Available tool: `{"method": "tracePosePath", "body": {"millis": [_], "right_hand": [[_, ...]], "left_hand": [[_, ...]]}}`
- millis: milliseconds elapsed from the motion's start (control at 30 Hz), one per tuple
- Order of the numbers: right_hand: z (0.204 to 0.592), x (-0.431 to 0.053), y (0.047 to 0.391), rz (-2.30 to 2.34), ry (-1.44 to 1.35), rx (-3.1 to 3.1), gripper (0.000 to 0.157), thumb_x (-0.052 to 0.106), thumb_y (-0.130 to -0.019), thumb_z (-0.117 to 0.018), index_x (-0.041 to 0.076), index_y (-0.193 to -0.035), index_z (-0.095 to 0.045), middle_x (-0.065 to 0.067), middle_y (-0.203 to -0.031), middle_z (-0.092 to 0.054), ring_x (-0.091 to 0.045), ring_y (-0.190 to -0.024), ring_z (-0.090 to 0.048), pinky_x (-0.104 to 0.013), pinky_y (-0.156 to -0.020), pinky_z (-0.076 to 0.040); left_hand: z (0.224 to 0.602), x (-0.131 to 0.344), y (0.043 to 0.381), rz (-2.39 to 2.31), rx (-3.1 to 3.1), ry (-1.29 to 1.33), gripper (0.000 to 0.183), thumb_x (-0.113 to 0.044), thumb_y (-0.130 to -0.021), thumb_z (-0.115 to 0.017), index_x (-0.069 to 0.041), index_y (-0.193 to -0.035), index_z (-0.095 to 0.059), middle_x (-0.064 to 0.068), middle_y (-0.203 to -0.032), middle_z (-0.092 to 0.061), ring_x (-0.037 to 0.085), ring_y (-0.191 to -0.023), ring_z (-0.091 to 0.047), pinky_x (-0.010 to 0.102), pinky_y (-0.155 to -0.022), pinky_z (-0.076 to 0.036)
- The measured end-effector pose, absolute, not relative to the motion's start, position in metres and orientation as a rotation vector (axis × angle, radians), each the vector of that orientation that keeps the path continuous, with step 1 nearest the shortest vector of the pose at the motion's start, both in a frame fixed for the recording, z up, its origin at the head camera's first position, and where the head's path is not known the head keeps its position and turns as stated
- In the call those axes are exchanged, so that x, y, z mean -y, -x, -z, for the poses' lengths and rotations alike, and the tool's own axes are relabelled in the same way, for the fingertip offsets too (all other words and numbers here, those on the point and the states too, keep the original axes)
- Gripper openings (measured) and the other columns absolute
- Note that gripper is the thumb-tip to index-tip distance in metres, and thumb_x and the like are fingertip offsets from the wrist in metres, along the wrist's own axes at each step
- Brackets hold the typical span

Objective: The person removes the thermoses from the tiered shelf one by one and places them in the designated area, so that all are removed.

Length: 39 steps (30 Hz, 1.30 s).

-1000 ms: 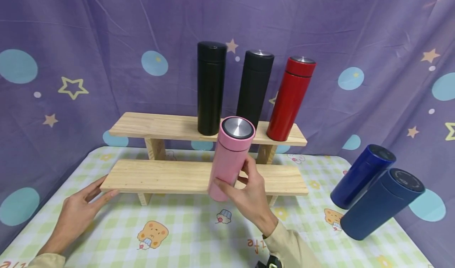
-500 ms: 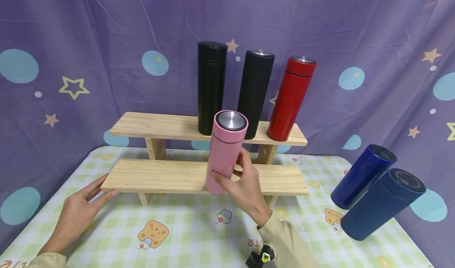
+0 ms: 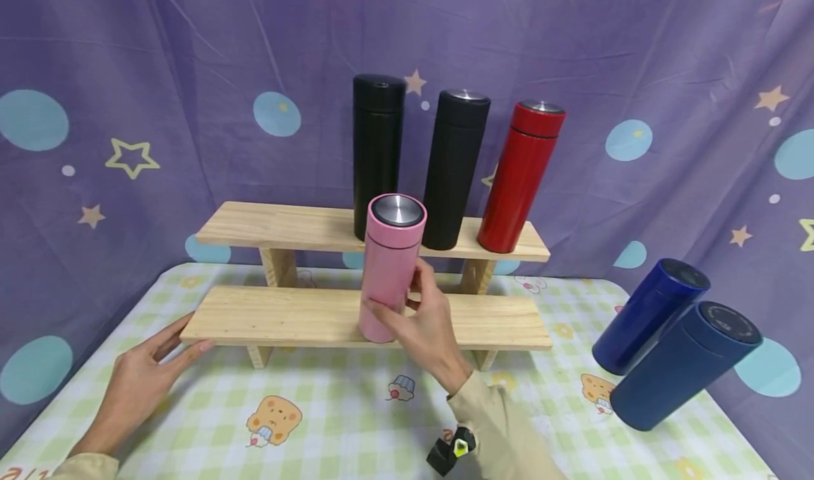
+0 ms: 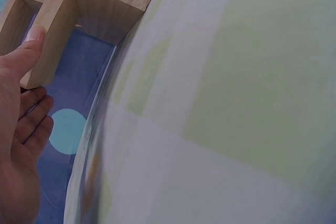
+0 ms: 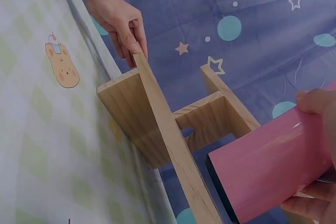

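A pink thermos bottle (image 3: pixel 389 268) with a silver-topped lid stands nearly upright at the front of the lower board. My right hand (image 3: pixel 422 328) grips its lower half from the right, thumb in front and fingers behind. In the right wrist view, the bottle's dark base rim shows close over the board's edge. At the left end of the two-tier wooden shelf (image 3: pixel 273 315), my left hand (image 3: pixel 141 372) holds the lower board's corner between thumb and fingers. The left wrist view shows that thumb (image 4: pixel 32 45) against the wood, with the fingers below it.
Two black thermos bottles (image 3: pixel 378 155) and a red thermos bottle (image 3: pixel 521 176) stand on the upper board. At the right, a shiny blue bottle (image 3: pixel 649 317) and a matte navy bottle (image 3: pixel 683 367) stand on the checked tablecloth (image 3: pixel 337 423). A purple curtain (image 3: pixel 254 34) hangs behind.
My right hand has carried the pink bottle leftward and back, bringing its base from in front of the lower board's edge over the board. The left hand has stayed in place.
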State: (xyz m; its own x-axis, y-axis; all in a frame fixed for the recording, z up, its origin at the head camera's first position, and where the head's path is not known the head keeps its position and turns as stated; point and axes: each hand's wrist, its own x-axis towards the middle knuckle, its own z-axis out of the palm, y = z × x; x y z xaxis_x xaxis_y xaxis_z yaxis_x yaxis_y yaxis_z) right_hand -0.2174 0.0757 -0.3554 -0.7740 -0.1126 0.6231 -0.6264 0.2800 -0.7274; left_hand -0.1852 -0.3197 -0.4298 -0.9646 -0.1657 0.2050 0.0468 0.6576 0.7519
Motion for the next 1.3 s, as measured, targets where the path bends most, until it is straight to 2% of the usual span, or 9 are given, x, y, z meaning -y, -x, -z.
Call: {"method": "tracePosePath", "body": {"millis": [533, 900, 1300], "right_hand": [[0.358, -0.066, 0.224, -1.513, -0.629, 2.146, 0.077, 0.015, -0.084, -0.089, 0.006, -0.147, -0.045, -0.011, -0.127, -0.065, -0.024, -0.108, -0.064, -0.043, -0.087, -0.062], [0.363, -0.061, 0.229, -1.415, -0.605, 2.215, 0.081, 0.025, -0.088, -0.088, 0.009, -0.152, -0.041, -0.009, -0.132, -0.064, -0.021, -0.111, -0.067, -0.039, -0.090, -0.061], [0.365, -0.064, 0.228, -1.401, -0.629, 2.239, 0.083, 0.026, -0.088, -0.087, 0.012, -0.154, -0.038, -0.006, -0.135, -0.061, -0.019, -0.113, -0.065, -0.035, -0.093, -0.059]], "left_hand": [[0.430, 0.321, 0.188, 1.200, 2.645, -0.096, 0.078, -0.046, -0.100, -0.070, -0.008, -0.160, -0.038, 0.031, -0.143, -0.049, 0.062, -0.130, -0.044, 0.078, -0.094, -0.040], [0.430, 0.321, 0.186, 1.184, 2.655, -0.116, 0.079, -0.047, -0.100, -0.069, -0.006, -0.161, -0.037, 0.033, -0.142, -0.049, 0.064, -0.129, -0.043, 0.080, -0.095, -0.039], [0.432, 0.321, 0.187, 1.185, 2.637, -0.106, 0.078, -0.045, -0.100, -0.070, -0.006, -0.160, -0.038, 0.033, -0.141, -0.050, 0.063, -0.129, -0.044, 0.079, -0.095, -0.039]]}}
